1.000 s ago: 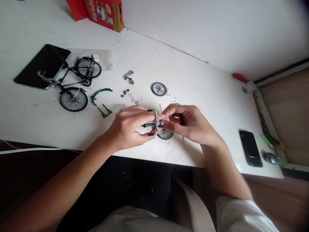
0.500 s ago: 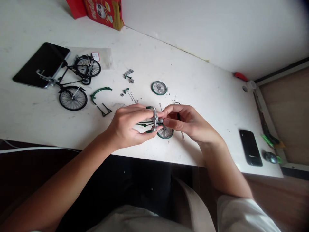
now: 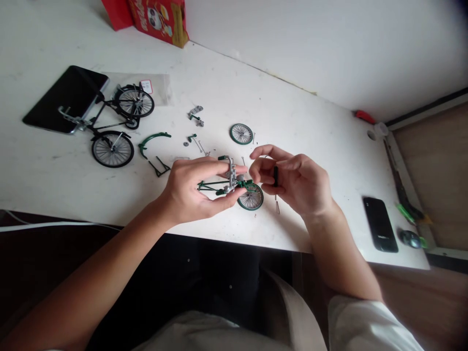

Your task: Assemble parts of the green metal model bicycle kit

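While the white table [image 3: 307,122] fills most of our view, the black model bicycle [image 3: 111,114] lies on its side at the left, handlebar end over the dark tablet [image 3: 64,100], rear wheel over a clear bag [image 3: 163,90]. Red box [image 3: 157,22] stands beyond them. Our left hand [image 3: 195,187] is clamped on the green bike frame [image 3: 218,183], thumb on the near side, fingers on the far side, above the table near its front edge; silver handlebar [image 3: 231,175] shows between them. Our right hand [image 3: 302,183] is just beside, apart from the frame: fingers curled round a black-handled tool [image 3: 275,175], index finger loose. Black phone [image 3: 379,224] sits far right, well apart from both hands. Green fender [image 3: 151,140] lies next to the black bicycle's front wheel, dark green stand [image 3: 160,170] near it. We count two green-tyred wheels: far wheel [image 3: 241,133] flat on the table beyond our hands, near wheel [image 3: 252,200] just past our left fingertips; we can't tell if that one is attached to the frame. Crank piece [image 3: 196,117] lies between fender and far wheel. Smallest: thin rods [image 3: 200,146] near our left knuckles.
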A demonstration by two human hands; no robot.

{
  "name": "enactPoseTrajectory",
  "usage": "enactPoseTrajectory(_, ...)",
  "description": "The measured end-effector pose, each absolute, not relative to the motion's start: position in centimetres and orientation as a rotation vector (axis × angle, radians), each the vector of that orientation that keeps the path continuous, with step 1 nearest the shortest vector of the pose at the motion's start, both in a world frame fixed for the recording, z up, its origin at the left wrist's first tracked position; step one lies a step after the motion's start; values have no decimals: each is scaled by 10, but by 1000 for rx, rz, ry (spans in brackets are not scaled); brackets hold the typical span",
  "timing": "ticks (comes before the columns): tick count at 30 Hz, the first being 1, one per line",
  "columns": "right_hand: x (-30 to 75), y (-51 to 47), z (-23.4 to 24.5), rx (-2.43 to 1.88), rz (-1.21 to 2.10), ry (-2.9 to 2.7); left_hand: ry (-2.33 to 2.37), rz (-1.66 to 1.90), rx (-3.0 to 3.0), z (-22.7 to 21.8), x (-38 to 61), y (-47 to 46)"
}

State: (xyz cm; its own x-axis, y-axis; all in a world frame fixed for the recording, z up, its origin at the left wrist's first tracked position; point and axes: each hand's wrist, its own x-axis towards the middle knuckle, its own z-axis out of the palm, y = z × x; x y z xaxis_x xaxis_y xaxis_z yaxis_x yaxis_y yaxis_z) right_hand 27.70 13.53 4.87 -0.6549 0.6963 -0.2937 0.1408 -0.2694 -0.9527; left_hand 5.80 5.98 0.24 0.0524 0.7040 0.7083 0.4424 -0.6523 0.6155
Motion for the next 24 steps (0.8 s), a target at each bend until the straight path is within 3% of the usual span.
enactPoseTrajectory(15,289,149,48,-957,1769,-1610,1231,1657,2053,9,57,58)
enactPoseTrajectory(24,292,159,40,-809,1210,-1765,1241,1671,2044,6,57,58)
